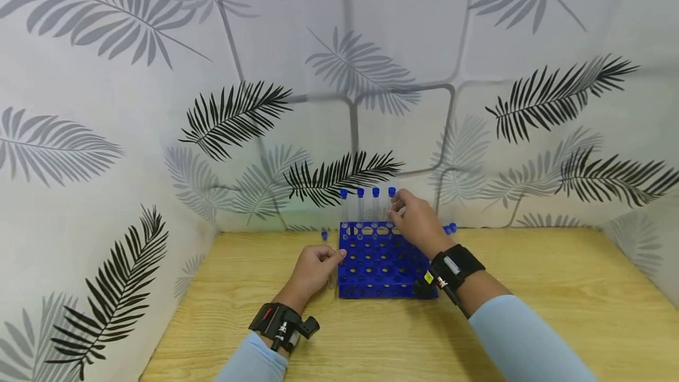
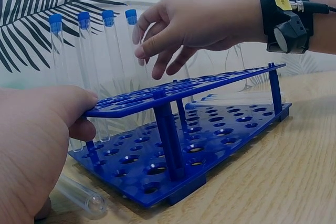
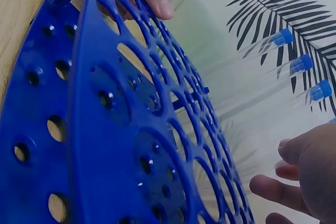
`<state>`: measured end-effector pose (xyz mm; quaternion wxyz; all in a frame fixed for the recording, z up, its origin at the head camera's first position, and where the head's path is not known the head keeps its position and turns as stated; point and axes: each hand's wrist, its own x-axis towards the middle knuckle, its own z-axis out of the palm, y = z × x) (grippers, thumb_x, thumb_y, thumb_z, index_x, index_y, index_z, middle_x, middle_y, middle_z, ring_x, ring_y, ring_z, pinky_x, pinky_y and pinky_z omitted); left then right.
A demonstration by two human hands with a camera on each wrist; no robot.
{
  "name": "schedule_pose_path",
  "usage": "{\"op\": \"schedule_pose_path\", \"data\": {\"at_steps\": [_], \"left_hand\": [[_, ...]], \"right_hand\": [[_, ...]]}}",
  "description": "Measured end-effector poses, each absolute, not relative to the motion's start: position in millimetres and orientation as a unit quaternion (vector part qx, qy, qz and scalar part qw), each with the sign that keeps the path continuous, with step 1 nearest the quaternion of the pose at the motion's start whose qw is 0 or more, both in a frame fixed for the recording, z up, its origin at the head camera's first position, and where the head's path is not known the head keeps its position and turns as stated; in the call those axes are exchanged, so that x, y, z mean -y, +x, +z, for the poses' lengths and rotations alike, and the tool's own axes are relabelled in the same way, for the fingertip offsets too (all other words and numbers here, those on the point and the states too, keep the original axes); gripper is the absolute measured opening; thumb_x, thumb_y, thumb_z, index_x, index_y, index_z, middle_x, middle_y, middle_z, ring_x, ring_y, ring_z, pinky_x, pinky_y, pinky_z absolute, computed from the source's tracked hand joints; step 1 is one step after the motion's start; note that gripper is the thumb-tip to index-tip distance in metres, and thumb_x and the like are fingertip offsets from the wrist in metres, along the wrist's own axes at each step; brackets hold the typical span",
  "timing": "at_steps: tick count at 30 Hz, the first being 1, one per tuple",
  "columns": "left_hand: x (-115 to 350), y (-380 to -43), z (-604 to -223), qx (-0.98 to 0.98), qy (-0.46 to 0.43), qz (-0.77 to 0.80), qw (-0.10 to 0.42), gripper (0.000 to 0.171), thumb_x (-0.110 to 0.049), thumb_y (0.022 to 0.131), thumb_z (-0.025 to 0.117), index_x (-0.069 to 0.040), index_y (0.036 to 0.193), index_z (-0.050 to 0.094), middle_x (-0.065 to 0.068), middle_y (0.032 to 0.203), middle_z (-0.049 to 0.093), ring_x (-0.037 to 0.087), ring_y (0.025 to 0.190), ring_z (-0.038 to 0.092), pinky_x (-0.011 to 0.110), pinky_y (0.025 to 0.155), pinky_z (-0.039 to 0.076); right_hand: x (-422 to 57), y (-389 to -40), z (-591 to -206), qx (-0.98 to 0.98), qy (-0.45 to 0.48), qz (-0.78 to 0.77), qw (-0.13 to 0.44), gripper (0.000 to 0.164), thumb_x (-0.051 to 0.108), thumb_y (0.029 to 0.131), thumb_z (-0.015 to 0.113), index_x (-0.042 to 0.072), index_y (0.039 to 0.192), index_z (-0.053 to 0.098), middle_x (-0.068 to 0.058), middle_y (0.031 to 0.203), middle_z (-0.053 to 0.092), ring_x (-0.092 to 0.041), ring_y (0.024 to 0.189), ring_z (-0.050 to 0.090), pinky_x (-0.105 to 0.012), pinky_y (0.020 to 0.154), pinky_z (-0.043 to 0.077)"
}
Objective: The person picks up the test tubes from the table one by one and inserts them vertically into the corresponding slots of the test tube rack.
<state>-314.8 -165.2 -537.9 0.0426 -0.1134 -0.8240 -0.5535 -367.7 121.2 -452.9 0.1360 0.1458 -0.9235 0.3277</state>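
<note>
A blue test tube rack [image 1: 383,263] stands on the wooden table. Several clear tubes with blue caps [image 1: 367,206] stand upright in its back row. My right hand [image 1: 417,223] hovers over the rack's back right part, beside the rightmost standing tube [image 2: 131,35]; its fingers [image 2: 157,51] hang loosely and hold nothing. My left hand [image 1: 313,268] is at the rack's left edge, and its thumb [image 2: 73,106] and a finger below pinch the corner of the upper plate [image 2: 173,90]. One uncapped tube [image 2: 80,196] lies on the table beside that hand.
A capped tube [image 1: 324,234] lies at the back left of the rack, and others [image 1: 450,229] lie at its back right near the wall. Patterned walls [image 1: 159,164] close in the table [image 1: 557,287] at the back and left. Bare wood stretches to the right and front.
</note>
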Motion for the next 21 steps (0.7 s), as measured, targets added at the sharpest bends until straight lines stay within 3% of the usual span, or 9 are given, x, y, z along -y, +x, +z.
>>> {"op": "schedule_pose_path", "data": {"at_steps": [5, 13, 21], "left_hand": [[166, -316, -536, 0.822, -0.112, -0.557, 0.039, 0.035, -0.035, 0.11, 0.079, -0.011, 0.085, 0.085, -0.004, 0.064, 0.064, 0.015, 0.049, 0.057, 0.035, 0.075, 0.056], [165, -314, -535, 0.827, -0.114, -0.548, 0.05, 0.034, -0.032, 0.109, 0.079, -0.011, 0.083, 0.085, -0.007, 0.066, 0.06, 0.016, 0.065, 0.056, 0.035, 0.078, 0.052], [165, -313, -535, 0.826, -0.114, -0.549, 0.047, 0.035, -0.032, 0.11, 0.079, -0.01, 0.083, 0.085, -0.007, 0.065, 0.058, 0.016, 0.064, 0.055, 0.036, 0.079, 0.052]], "right_hand": [[-121, -369, -455, 0.924, 0.144, 0.324, 0.147, 0.023, 0.019, 0.112, 0.074, 0.006, 0.129, 0.066, -0.014, 0.121, 0.08, -0.029, 0.096, 0.08, -0.042, 0.077, 0.063], [-124, -365, -455, 0.93, 0.133, 0.322, 0.118, 0.034, 0.02, 0.112, 0.074, 0.004, 0.14, 0.064, -0.016, 0.117, 0.081, -0.029, 0.091, 0.08, -0.044, 0.078, 0.064], [-148, -357, -453, 0.929, 0.115, 0.329, 0.123, 0.036, 0.017, 0.11, 0.073, 0.001, 0.142, 0.067, -0.019, 0.119, 0.081, -0.037, 0.106, 0.081, -0.049, 0.084, 0.066]]}}
